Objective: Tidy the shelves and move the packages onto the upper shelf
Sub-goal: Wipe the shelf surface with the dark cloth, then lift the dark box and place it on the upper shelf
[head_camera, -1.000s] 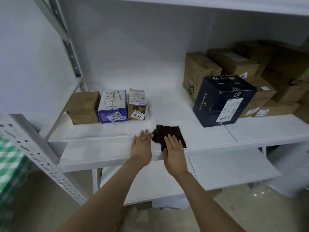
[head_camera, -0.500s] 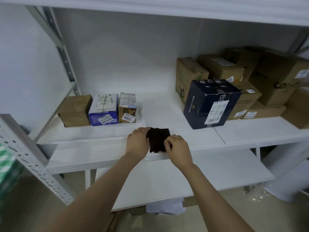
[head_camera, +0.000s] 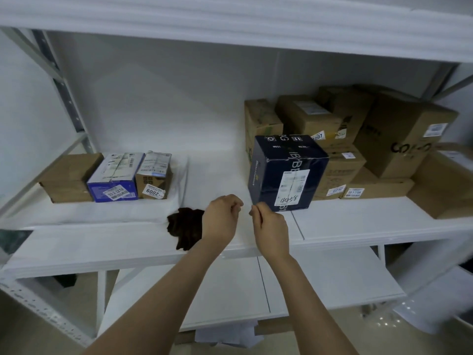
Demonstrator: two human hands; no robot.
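While both hands are held over the front edge of the middle shelf point(head_camera: 358, 228), the fingers of the left hand point(head_camera: 221, 219) and the right hand point(head_camera: 270, 226) are curled inward, and nothing is seen held in either. A dark cloth point(head_camera: 184, 228) lies just beside the left hand on its outer side, partly hidden by the wrist. Just beyond the right hand, the navy box point(head_camera: 286, 172) stands upright. It is judged rigid and moderately heavy. Its taped faces may be slick, so both side faces should be gripped low down. Brown cartons point(head_camera: 332, 170) are stacked beyond it. Three small packages point(head_camera: 115, 175) stand well left of the hands. The upper shelf point(head_camera: 230, 37) runs overhead.
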